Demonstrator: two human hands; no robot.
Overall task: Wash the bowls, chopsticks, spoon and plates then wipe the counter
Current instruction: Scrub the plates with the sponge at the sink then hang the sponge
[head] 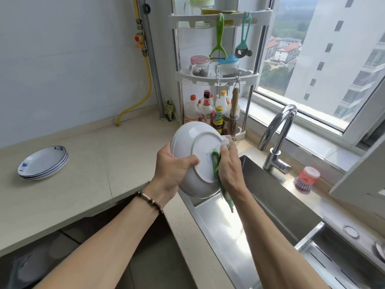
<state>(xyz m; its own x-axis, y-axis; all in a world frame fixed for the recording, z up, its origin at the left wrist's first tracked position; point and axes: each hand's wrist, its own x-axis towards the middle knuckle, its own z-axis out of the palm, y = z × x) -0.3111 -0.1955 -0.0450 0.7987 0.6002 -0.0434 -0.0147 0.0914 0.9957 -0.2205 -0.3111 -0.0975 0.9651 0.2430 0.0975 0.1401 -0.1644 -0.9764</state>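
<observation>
A white corner rack stands at the back of the table, with a green peeler and a teal opener hanging from its top tier. Two lidded jars sit on the middle shelf, sauce bottles and a bamboo brush below. A yellow gas hose runs down the wall. A pink dish brush rests beside the chrome faucet.

1. One white bowl, held above the sink's left edge.
2. Three stacked plates near the counter's left edge.
3. One green cloth.
4. One faucet.
5. One dish brush.
</observation>
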